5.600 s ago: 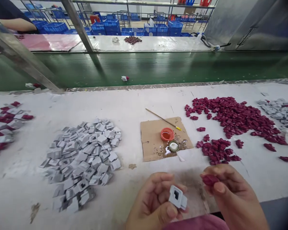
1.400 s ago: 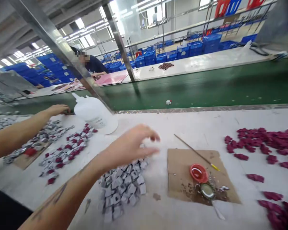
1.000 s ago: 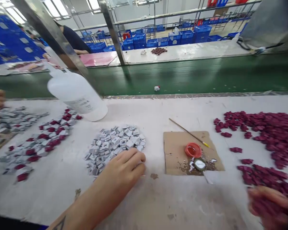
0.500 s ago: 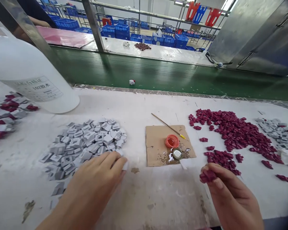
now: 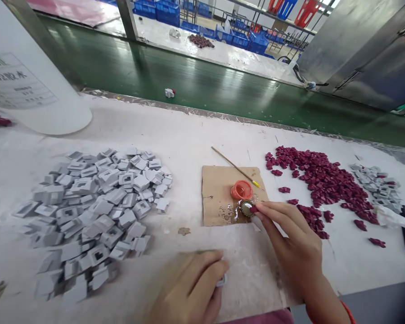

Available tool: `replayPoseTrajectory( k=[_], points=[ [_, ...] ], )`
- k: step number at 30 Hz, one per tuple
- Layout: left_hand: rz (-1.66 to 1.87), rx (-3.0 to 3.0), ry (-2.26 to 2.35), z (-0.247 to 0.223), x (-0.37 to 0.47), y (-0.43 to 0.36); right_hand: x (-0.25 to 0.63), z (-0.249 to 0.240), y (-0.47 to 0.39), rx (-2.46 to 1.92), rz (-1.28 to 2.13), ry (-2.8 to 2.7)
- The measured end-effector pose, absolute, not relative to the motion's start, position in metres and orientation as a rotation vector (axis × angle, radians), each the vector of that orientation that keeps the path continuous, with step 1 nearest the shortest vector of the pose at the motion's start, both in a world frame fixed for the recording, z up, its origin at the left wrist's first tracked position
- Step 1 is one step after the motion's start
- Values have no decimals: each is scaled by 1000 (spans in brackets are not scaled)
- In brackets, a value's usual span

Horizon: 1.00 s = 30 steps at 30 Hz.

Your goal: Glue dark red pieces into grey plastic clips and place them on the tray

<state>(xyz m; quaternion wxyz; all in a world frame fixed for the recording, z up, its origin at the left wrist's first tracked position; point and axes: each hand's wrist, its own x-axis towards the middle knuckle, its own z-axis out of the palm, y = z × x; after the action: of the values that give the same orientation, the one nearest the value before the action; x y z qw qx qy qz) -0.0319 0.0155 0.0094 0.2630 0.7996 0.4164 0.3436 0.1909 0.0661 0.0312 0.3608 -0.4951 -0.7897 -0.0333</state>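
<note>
- Our right hand (image 5: 295, 245) has moved to the cap (image 5: 246, 208), pinching a red piece (image 5: 253, 209) — pressing the rim could tip it.
- Our left hand (image 5: 192, 288) has left the grey pile (image 5: 101, 204), curled round a grey piece (image 5: 222, 281) — a loose grip might drop it.

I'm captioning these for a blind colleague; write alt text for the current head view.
Right hand holds a maroon piece at a small round cap on cardboard; left hand grips a grey piece, between grey and maroon heaps.
</note>
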Motion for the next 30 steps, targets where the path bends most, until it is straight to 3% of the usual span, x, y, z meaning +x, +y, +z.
replayPoseTrajectory(
  k=[9,22,30],
  points=[
    [909,1870,1159,3,-23,7,189,29,68,-1260,-47,-2079],
    [1035,2069,1193,4,-20,14,187,32,66,-1286,-75,-2024],
    [1018,2068,1340,1,-14,10,157,35,16,-1264,506,-1688]
  ],
)
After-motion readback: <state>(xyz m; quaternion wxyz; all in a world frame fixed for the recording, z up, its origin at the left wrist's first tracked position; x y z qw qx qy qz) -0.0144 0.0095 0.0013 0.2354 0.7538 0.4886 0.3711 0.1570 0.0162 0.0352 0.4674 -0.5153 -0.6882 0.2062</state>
